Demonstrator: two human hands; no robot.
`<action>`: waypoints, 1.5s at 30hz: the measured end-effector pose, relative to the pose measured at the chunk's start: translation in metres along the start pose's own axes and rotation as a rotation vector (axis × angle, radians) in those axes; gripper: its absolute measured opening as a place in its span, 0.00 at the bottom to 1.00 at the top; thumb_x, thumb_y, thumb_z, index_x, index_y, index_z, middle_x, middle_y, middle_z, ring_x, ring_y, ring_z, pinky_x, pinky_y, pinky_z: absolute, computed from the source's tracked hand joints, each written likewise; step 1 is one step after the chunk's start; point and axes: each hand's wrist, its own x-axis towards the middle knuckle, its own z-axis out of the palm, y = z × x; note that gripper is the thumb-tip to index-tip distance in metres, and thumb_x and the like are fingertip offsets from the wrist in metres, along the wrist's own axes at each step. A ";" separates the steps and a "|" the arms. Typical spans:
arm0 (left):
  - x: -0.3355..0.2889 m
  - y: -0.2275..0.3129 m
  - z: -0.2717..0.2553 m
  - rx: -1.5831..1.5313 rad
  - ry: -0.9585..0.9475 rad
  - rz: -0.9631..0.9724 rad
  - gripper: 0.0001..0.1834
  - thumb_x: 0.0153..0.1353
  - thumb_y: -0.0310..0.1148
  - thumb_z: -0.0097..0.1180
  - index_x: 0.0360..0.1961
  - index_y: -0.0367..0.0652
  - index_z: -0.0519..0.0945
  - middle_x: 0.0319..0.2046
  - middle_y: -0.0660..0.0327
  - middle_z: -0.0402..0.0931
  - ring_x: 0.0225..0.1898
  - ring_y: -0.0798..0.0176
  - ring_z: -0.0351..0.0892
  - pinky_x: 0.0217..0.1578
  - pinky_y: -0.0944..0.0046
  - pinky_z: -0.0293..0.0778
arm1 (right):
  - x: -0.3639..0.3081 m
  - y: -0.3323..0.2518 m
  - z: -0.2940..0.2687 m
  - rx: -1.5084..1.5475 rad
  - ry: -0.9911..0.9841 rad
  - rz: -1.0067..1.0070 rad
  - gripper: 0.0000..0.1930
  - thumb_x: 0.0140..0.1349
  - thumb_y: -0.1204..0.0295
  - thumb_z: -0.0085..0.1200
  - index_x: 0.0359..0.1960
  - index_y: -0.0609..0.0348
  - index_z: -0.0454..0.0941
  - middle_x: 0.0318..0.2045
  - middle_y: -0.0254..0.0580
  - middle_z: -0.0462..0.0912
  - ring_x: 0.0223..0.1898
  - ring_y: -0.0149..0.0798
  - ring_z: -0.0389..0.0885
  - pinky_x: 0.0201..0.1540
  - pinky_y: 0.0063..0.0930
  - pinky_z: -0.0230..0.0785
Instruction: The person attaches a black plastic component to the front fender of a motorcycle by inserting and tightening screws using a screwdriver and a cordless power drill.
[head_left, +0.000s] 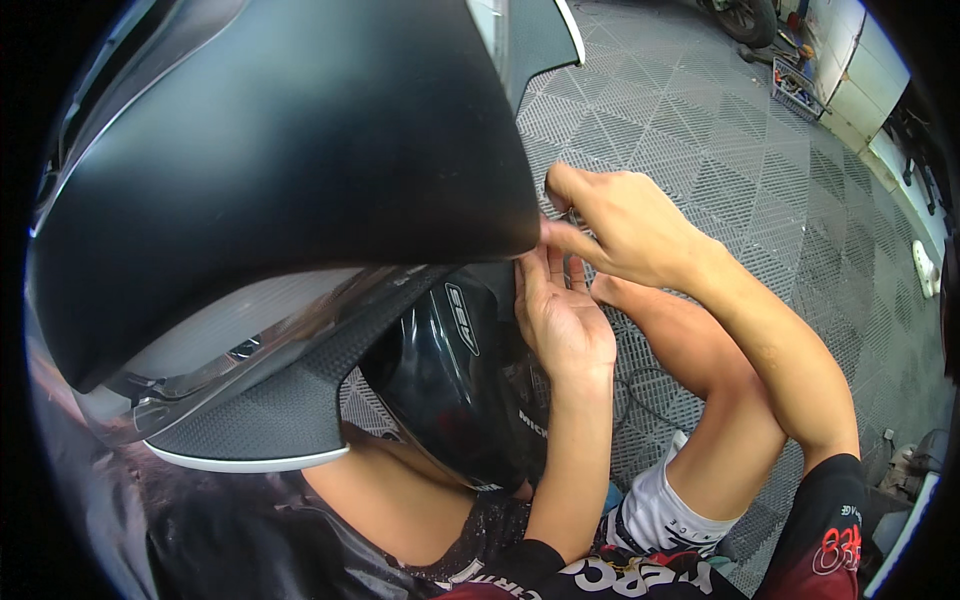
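A large glossy black motorcycle body panel fills the upper left. At its right corner my two hands meet. Palm upward, my left hand reaches up beneath that corner with fingers extended and somewhat apart; the fingertips are partly hidden by the panel and my other hand. My right hand bends over from the right, its index finger hooked and its thumb at the panel's edge. A small dark thing shows between those fingers, too little of it to name. Below the panel is a shiny black front mudguard.
A textured dark trim piece with a white edge juts out at lower left. My bare legs bend around the mudguard. Grey grid floor tiles spread to the right. Far off are a basket of tools, a tyre and a white shoe.
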 end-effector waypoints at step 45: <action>0.005 -0.012 0.003 -0.189 0.010 0.035 0.22 0.72 0.43 0.56 0.59 0.39 0.76 0.51 0.62 0.77 0.55 0.68 0.74 0.56 0.64 0.68 | -0.009 0.009 0.007 -0.173 0.122 -0.195 0.23 0.65 0.50 0.56 0.32 0.63 0.76 0.29 0.49 0.80 0.31 0.54 0.82 0.33 0.44 0.73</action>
